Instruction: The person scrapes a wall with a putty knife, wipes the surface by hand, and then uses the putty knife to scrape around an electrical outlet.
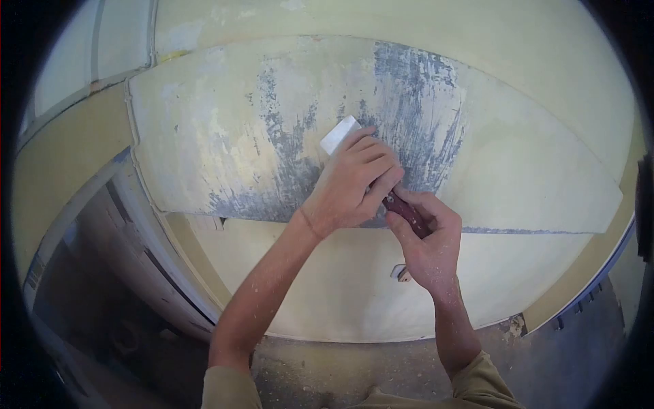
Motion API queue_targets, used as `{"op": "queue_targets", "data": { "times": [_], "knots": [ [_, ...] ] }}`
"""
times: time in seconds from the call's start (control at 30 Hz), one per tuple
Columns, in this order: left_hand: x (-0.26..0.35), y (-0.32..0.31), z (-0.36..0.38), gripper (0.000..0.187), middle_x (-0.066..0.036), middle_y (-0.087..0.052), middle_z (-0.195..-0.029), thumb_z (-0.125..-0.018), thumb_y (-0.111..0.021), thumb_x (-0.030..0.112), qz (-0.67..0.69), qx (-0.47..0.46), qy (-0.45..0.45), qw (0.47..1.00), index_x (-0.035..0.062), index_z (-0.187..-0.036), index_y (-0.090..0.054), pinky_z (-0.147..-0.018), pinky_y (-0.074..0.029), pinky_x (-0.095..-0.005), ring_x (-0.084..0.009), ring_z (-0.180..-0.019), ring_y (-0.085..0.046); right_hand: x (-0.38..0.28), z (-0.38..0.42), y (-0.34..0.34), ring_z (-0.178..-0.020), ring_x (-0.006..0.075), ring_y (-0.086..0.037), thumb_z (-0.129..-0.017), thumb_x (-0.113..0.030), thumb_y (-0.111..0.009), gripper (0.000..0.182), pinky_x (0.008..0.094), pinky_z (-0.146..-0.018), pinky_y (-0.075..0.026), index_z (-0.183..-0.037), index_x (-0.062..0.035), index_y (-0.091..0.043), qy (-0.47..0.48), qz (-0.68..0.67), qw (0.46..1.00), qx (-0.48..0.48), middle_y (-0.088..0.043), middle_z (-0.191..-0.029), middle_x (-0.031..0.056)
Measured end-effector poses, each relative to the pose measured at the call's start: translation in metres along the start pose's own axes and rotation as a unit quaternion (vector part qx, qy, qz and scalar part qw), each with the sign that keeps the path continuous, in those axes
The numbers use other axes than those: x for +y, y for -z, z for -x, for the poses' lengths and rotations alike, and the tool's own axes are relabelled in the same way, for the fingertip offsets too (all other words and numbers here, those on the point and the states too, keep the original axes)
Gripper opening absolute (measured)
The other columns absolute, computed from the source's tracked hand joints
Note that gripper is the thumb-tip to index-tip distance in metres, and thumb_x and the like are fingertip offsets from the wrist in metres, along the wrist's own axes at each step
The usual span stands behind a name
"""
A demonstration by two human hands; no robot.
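Note:
My left hand point(361, 174) is closed around the upper part of a paint scraper point(340, 135), close to its pale, flat blade. My right hand point(434, 235) grips the lower end of the same tool's dark red handle point(407, 213). The blade points up and to the left against a pale yellow wall panel point(218, 123). Around it the panel is scuffed, with a blue-grey layer point(415, 102) showing in streaky patches. The left fingers hide the place where blade and handle meet. Whitish specks cover both forearms.
Below the panel's lower edge, the pale wall is set back, with a small fixture point(400, 273) on it. A doorway frame point(163, 266) stands at the left. Dust and debris lie on the floor point(354, 368). Slats or panes point(102, 41) appear at the upper left.

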State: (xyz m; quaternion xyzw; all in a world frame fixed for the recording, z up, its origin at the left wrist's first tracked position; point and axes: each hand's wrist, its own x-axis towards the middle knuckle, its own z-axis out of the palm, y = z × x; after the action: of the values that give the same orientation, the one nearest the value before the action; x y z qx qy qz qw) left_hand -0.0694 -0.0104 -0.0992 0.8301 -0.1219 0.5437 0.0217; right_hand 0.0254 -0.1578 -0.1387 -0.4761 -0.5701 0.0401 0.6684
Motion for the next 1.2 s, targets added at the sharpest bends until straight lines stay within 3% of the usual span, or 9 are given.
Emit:
{"op": "queue_targets", "data": {
  "times": [0.23,0.43,0.5,0.53,0.6,0.7,0.93,1.0,1.2],
  "knots": [
    [-0.032,0.005,-0.02,0.021,-0.009,-0.041,-0.058,-0.073,-0.06,0.007,-0.028,0.031,-0.065,0.997,0.0019,-0.057,-0.048,-0.07,-0.037,-0.039,-0.0279,-0.061,-0.039,-0.01,-0.012,0.0,-0.09,0.0142,-0.065,-0.08,0.004,-0.069,0.033,0.0276,-0.08,-0.052,-0.112,0.0028,-0.064,-0.033,0.069,0.996,-0.034,-0.069,-0.097,0.0157],
    [-0.044,0.012,-0.022,0.014,-0.009,-0.039,-0.055,-0.062,-0.056,0.007,-0.043,0.053,-0.067,0.995,0.0031,-0.055,-0.044,-0.068,-0.035,-0.0371,-0.0271,-0.058,-0.038,0.007,-0.024,-0.01,-0.077,0.016,-0.067,-0.077,0.004,-0.07,0.028,0.0279,-0.071,-0.053,-0.105,0.0005,-0.066,0.196,0.074,0.977,-0.035,-0.07,-0.093,0.014],
    [-0.045,0.017,-0.023,0.018,-0.01,-0.044,-0.052,-0.06,-0.059,0.011,-0.076,0.02,-0.055,0.995,0.0065,-0.05,-0.046,-0.067,-0.036,-0.0375,-0.027,-0.058,-0.043,0.001,-0.019,-0.018,-0.071,0.0147,-0.066,-0.077,0.004,-0.071,0.023,0.0269,-0.065,-0.052,-0.099,-0.0012,-0.067,0.027,0.071,0.997,-0.001,-0.069,-0.087,0.013],
    [-0.044,0.019,-0.023,0.018,-0.01,-0.044,-0.052,-0.06,-0.059,0.011,-0.077,0.019,-0.057,0.995,0.0065,-0.05,-0.046,-0.067,-0.036,-0.0375,-0.027,-0.058,-0.043,-0.004,-0.018,-0.022,-0.071,0.0147,-0.066,-0.077,0.004,-0.071,0.023,0.0269,-0.065,-0.052,-0.099,-0.0012,-0.067,0.029,0.069,0.997,0.0,-0.069,-0.087,0.013],
    [-0.039,0.023,-0.021,0.019,-0.01,-0.043,-0.052,-0.06,-0.059,0.014,-0.031,0.012,-0.042,0.999,0.0066,-0.049,-0.045,-0.067,-0.036,-0.0378,-0.0279,-0.057,-0.042,-0.018,-0.016,-0.029,-0.062,0.0025,-0.05,-0.078,0.006,-0.071,0.016,0.0198,-0.051,-0.038,-0.093,0.0019,-0.066,0.109,0.131,0.985,0.003,-0.062,-0.074,0.0028],
    [-0.038,0.026,-0.019,0.02,-0.01,-0.042,-0.051,-0.06,-0.059,0.015,-0.002,0.016,-0.018,1.0,0.0067,-0.048,-0.046,-0.067,-0.036,-0.0381,-0.0282,-0.056,-0.041,-0.03,-0.013,-0.036,-0.061,0.0012,-0.046,-0.078,0.006,-0.071,0.009,0.0191,-0.051,-0.035,-0.085,0.003,-0.066,0.036,0.133,0.99,0.017,-0.059,-0.069,0.0006],
    [-0.045,0.025,-0.025,0.02,-0.01,-0.043,-0.05,-0.062,-0.06,0.015,-0.013,0.087,-0.029,0.996,0.0067,-0.048,-0.048,-0.066,-0.036,-0.0379,-0.0285,-0.056,-0.042,-0.016,-0.034,-0.037,-0.056,0.0015,-0.044,-0.08,0.001,-0.07,0.006,0.0209,-0.048,-0.036,-0.081,0.0001,-0.064,0.053,0.125,0.989,0.063,-0.055,-0.058,0.0016],
    [-0.05,0.038,-0.027,0.02,-0.011,-0.046,-0.051,-0.062,-0.061,0.015,-0.093,0.046,0.011,0.995,0.0056,-0.049,-0.049,-0.067,-0.037,-0.0376,-0.0292,-0.056,-0.043,-0.016,-0.044,-0.039,-0.06,0.0009,-0.042,-0.08,0.002,-0.07,0.006,0.0205,-0.05,-0.035,-0.081,0.0015,-0.064,0.041,0.057,0.997,0.028,-0.054,-0.06,-0.0004],
    [-0.036,0.042,-0.024,0.016,-0.01,-0.043,-0.055,-0.059,-0.058,0.013,-0.06,-0.027,0.032,0.997,0.004,-0.052,-0.046,-0.064,-0.034,-0.0375,-0.0289,-0.056,-0.038,-0.034,-0.023,-0.045,-0.063,0.0018,-0.042,-0.081,0.002,-0.069,0.007,0.021,-0.052,-0.034,-0.081,0.0024,-0.063,-0.036,0.014,0.999,0.037,-0.055,-0.065,0.0]
  ]
}}
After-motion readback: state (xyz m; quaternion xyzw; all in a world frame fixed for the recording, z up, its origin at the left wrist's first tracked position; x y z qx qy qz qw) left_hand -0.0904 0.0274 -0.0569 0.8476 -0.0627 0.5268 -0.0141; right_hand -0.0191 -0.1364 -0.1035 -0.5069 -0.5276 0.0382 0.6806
